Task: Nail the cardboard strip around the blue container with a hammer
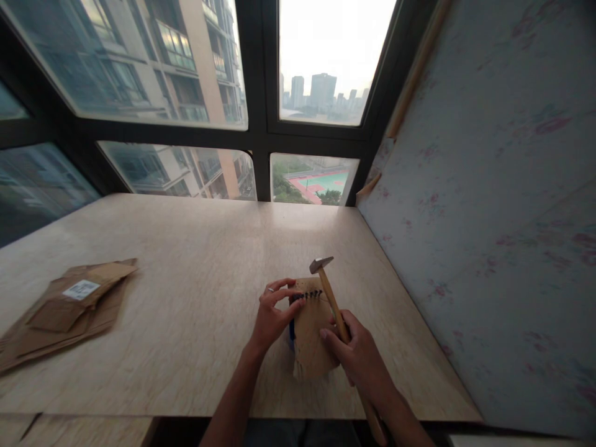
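A small wooden board (311,338) lies on the pale table (195,273), with a row of several dark nails (308,295) near its far edge. My left hand (272,313) rests at the board's left side, thumb and forefinger pinched at the leftmost nail; a ring shows on one finger. My right hand (356,354) is wrapped round the wooden handle of a hammer (331,298). Its metal head hangs just above and to the right of the nails. Something blue peeks out under the board's left edge.
A flattened brown cardboard package (65,310) with a white label lies at the table's left. Dark-framed windows (261,136) run along the far side. A floral-patterned wall (488,217) closes off the right. The table's front edge is near my arms.
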`<control>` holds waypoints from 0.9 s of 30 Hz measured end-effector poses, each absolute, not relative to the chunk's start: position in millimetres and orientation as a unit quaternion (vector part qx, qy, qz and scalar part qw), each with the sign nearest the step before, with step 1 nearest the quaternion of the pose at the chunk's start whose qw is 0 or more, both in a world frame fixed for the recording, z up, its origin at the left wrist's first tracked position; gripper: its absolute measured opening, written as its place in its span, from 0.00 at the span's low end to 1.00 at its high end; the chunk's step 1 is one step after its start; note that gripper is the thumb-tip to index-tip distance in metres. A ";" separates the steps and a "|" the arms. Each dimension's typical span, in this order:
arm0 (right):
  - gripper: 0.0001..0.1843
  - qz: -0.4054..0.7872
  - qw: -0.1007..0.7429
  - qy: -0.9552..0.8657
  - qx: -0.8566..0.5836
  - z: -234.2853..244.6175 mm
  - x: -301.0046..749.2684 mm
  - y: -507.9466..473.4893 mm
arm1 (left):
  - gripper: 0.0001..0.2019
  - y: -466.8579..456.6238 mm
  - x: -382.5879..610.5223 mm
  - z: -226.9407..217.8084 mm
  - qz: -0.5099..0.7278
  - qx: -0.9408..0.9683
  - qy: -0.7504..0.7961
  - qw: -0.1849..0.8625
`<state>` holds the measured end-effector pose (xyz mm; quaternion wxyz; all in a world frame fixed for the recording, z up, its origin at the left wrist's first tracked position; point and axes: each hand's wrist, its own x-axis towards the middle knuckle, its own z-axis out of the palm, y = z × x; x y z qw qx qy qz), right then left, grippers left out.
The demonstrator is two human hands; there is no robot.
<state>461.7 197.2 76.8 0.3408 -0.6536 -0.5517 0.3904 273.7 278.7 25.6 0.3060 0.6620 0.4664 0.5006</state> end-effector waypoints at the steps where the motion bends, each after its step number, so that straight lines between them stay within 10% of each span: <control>1: 0.14 0.394 0.341 -0.551 -0.652 76.7 462.2 196.9 | 0.06 278.6 273.4 25.3 0.500 0.665 0.465 0.303; 11: 0.17 0.415 0.400 -0.478 -0.663 77.4 478.1 171.0 | 0.23 265.8 250.8 29.1 0.502 0.697 0.459 0.226; 27: 0.27 0.483 0.518 -0.343 -0.617 7.1 495.6 141.8 | 0.22 136.6 56.3 2.3 0.416 0.546 0.722 0.084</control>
